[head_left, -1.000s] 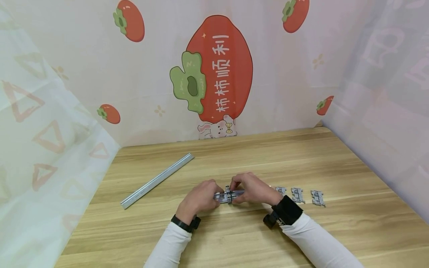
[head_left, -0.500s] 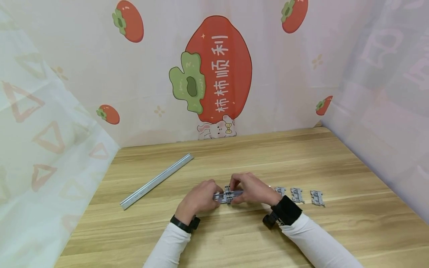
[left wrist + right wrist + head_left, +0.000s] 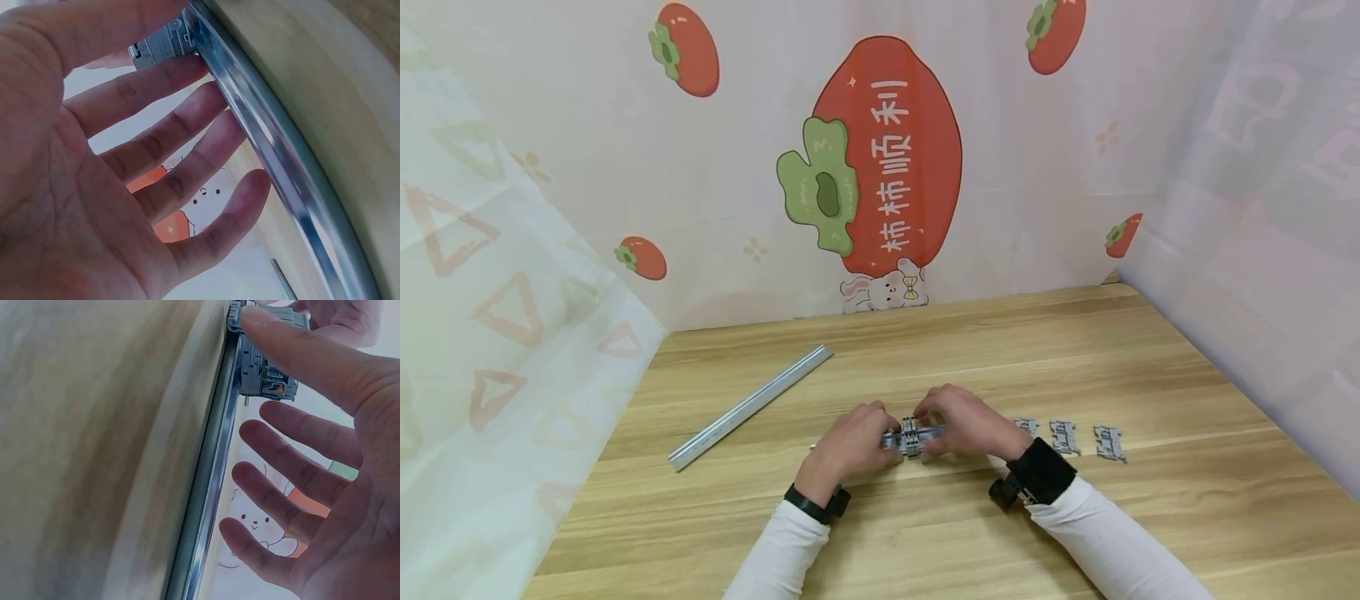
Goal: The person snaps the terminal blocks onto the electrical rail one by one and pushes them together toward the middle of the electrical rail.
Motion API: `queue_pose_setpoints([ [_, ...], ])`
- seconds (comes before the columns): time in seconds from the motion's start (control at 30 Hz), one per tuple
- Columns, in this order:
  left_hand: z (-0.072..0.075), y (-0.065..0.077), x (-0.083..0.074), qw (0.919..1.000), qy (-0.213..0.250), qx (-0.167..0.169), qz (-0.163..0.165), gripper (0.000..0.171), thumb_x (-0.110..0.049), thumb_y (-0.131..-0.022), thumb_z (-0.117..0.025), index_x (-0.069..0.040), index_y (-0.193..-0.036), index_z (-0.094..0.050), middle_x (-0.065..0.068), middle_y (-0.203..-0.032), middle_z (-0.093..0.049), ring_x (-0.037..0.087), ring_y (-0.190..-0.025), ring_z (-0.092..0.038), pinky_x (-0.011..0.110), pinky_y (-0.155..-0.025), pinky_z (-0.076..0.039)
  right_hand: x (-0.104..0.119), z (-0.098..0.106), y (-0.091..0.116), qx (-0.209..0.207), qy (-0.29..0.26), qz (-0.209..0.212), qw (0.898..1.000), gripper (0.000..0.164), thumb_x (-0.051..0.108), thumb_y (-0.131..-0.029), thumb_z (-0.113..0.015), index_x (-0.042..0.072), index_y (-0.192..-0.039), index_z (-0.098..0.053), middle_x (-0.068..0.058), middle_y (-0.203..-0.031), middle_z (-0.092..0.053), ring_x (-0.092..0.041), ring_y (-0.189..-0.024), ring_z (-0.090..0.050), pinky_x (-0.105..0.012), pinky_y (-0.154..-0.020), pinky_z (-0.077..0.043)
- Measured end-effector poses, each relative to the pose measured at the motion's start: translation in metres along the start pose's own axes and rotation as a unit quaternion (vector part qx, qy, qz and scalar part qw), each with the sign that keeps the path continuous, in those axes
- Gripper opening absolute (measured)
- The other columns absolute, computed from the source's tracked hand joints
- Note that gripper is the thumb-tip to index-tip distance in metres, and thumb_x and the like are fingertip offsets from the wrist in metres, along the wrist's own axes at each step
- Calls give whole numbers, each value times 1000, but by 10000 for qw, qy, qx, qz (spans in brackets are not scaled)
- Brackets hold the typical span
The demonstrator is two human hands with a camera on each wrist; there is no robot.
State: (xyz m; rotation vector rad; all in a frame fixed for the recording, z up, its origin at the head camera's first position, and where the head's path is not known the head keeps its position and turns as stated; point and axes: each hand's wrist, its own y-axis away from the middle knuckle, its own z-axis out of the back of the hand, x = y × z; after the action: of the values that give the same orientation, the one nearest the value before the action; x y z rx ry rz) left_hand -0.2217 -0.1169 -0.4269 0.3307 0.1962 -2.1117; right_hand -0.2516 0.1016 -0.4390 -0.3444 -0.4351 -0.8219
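A short metal DIN rail [image 3: 932, 433] lies crosswise on the table between both hands, with grey terminal blocks [image 3: 910, 437] standing close together on it. My left hand [image 3: 848, 443] holds the rail just left of the blocks. In the left wrist view, its fingertips line the rail [image 3: 275, 147], and the index finger and thumb reach the block [image 3: 161, 49]. From the right, my right hand [image 3: 973, 427] grips the blocks. The right wrist view has its thumb on a terminal block [image 3: 265, 372], the other fingers spread beside the rail [image 3: 209, 487]. Contact behind the blocks is hidden.
A longer silver rail [image 3: 751, 407] lies slanted at the left of the wooden table [image 3: 700, 533]. To the right, loose terminal blocks [image 3: 1063, 437] lie in a row, one partly behind the right wrist. Printed cloth [image 3: 1015, 192] hangs around the table.
My left hand has shifted slightly right along the rail, closer to the blocks. The right hand stays at the blocks, its fingers slightly moved, and more of the blocks shows.
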Motion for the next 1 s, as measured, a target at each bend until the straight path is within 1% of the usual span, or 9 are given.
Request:
queue_pose_setpoints([
  [0.1,0,0,-1,10000,-7,-28,4,28,-25,-84,-84,-7,-104,-77,0,-91,-60,12,-77,-51,29,-68,-46,0,-2,1,-69,178,129,9997,48,28,-71,-94,9,-110,-74,0,-104,-68,-20,-101,-59,-41,-87,-48],
  [0.23,-1,-1,-2,10000,-6,-65,-4,28,-28,-85,-84,-8,-102,-77,0,-91,-59,12,-76,-51,29,-66,-45,1,-2,1,-80,213,160,9996,45,27,-73,-93,9,-110,-75,-1,-105,-68,-21,-100,-59,-41,-86,-47],
  [0.77,-2,0,-2,9999,-92,-98,-13,29,-31,-85,-83,-9,-103,-76,0,-92,-60,12,-77,-51,29,-67,-45,3,-2,2,-72,250,170,9995,44,25,-75,-92,9,-112,-75,-1,-106,-69,-21,-100,-60,-40,-86,-48],
  [1.0,-2,0,-3,9998,-186,-94,-13,30,-32,-85,-83,-9,-103,-77,0,-92,-60,12,-77,-51,29,-67,-46,3,-3,2,-102,226,188,9995,45,25,-73,-93,8,-111,-75,-2,-107,-69,-21,-100,-60,-41,-86,-48],
])
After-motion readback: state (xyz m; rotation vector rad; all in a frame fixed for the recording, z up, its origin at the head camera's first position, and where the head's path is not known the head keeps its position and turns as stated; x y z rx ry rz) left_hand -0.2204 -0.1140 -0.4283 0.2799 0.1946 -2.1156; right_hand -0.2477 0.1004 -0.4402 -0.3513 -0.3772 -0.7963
